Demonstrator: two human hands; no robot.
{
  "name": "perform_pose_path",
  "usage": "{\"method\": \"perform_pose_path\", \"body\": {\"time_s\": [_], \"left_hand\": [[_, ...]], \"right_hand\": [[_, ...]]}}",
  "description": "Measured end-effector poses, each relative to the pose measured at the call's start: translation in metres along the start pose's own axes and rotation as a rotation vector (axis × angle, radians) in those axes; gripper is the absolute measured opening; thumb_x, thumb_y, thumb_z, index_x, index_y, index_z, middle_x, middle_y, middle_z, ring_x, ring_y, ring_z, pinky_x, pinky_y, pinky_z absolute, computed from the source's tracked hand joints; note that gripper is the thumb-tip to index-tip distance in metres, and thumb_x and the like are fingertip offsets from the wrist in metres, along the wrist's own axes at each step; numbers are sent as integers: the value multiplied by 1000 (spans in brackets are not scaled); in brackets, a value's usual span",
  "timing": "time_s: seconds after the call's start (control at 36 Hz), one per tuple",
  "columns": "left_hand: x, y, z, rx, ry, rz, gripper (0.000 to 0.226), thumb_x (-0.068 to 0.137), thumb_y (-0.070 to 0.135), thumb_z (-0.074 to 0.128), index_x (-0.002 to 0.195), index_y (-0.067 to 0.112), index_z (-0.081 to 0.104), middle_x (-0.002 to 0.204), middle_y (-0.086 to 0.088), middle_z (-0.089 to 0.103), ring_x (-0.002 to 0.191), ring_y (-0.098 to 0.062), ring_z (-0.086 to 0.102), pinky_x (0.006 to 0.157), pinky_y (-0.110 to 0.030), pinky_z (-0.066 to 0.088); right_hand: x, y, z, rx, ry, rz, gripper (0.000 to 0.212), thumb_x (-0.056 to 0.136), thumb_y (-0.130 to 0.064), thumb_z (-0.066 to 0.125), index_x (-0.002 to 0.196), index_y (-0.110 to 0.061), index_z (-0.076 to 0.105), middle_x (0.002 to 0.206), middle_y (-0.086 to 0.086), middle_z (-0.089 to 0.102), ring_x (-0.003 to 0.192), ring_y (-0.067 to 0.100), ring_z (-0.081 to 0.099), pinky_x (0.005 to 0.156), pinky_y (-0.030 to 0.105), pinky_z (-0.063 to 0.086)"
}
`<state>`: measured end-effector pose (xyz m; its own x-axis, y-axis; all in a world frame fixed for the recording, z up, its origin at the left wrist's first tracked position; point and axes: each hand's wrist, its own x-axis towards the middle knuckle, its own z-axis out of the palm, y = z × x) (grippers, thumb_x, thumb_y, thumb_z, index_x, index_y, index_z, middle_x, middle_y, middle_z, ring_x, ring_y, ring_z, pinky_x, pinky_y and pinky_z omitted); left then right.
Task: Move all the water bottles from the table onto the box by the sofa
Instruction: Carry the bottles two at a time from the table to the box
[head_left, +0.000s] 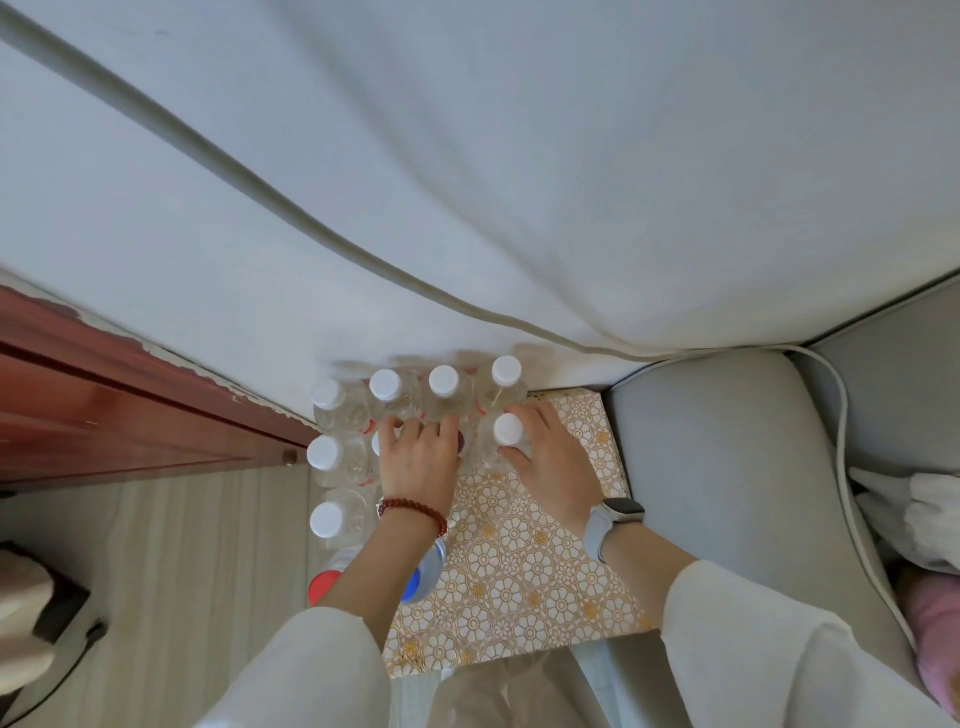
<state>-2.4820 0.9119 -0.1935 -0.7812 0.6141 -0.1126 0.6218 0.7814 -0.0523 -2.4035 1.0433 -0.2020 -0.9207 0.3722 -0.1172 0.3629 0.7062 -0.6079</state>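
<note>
Water bottles (385, 387) stand upright in tight rows on the far-left part of the box (524, 571), a patterned floral top wedged between the sofa (727, 467) on the right and a wooden door frame (104, 405) on the left. Their long axes point straight up at the camera, so mostly white caps show. The right hand (545, 457) wraps around the neck of the nearest-right bottle (507, 430), fingers curled on both sides of it, apparently setting it into the second row. The left hand (421, 457) lies palm down over a bottle in that same row; it covers the bottle, so whether it clasps it I cannot tell. Two more bottles, red-capped (323, 582) and blue-capped (415, 582), sit partly hidden under the left forearm. Free box surface lies nearer and to the right, closest to the right hand.
</note>
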Motion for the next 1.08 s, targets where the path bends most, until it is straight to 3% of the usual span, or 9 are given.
{"method": "perform_pose_path", "body": {"time_s": [0.11, 0.19, 0.25, 0.36, 0.53, 0.64, 0.72, 0.83, 1.08], "left_hand": [[-4, 3, -1, -18, 18, -18, 36, 47, 26, 86, 73, 19, 62, 63, 6, 66, 71, -18, 65, 86, -46, 47], [-10, 5, -2, -128, 43, -53, 35, 63, 19, 76, 95, 16, 62, 97, -2, 67, 103, -25, 60, 101, -58, 30], [-16, 6, -10, -251, 48, -129, 35, 74, 19, 66, 108, 14, 58, 119, -6, 60, 117, -27, 50, 106, -60, 17], [-43, 5, -33, -488, 97, -332, 35, 83, 24, 58, 118, 17, 55, 132, -5, 50, 127, -26, 40, 110, -53, 9], [-116, -13, -69, -713, 255, -618, 30, 85, 22, 56, 114, 13, 58, 123, -6, 56, 117, -25, 47, 98, -45, 34], [-182, -40, -90, -783, 330, -773, 21, 84, 11, 55, 103, 8, 61, 110, -10, 60, 102, -31, 54, 87, -45, 44], [-249, -62, -100, -806, 400, -964, 25, 86, 15, 55, 110, 10, 59, 114, -11, 58, 104, -32, 54, 88, -47, 45], [-366, -85, -103, -756, 454, -1217, 30, 88, 24, 54, 116, 13, 56, 120, -8, 56, 110, -28, 52, 94, -44, 42], [-687, -69, -86, -577, 529, -1818, 33, 88, 34, 52, 116, 17, 55, 120, -7, 55, 107, -27, 53, 89, -43, 44]], "right_hand": [[-6, -2, -6, 62, -49, 23, 44, 85, -12, 58, 126, -12, 42, 127, 8, 45, 104, 26, 55, 76, 39, 53], [-14, -5, -15, 103, -48, 43, 47, 87, -12, 54, 130, -15, 37, 130, 7, 42, 112, 23, 50, 82, 38, 52], [-20, -8, -22, 124, -15, 44, 47, 88, -12, 51, 132, -14, 36, 129, 8, 42, 115, 21, 46, 86, 34, 49], [-37, -24, -37, 97, 42, -61, 33, 89, -11, 51, 121, -7, 48, 121, 11, 48, 112, 21, 47, 83, 21, 42], [-64, -79, -46, 135, -170, -268, 17, 92, -17, 49, 102, -6, 58, 94, 11, 63, 85, 24, 61, 75, 39, 54], [-92, -137, -33, 182, -345, -396, 20, 92, -19, 49, 106, -11, 61, 97, 5, 66, 85, 15, 62, 77, 30, 53], [-125, -186, -11, 163, -482, -490, 20, 92, -19, 48, 107, -12, 60, 99, 2, 66, 88, 14, 61, 80, 30, 52], [-193, -252, 31, 118, -638, -636, 19, 89, -13, 52, 104, -6, 62, 99, 12, 67, 92, 27, 62, 85, 36, 47], [-450, -360, 130, -34, -985, -999, 24, 91, -22, 48, 111, -14, 58, 116, 6, 56, 103, 24, 57, 87, 29, 42]]}}
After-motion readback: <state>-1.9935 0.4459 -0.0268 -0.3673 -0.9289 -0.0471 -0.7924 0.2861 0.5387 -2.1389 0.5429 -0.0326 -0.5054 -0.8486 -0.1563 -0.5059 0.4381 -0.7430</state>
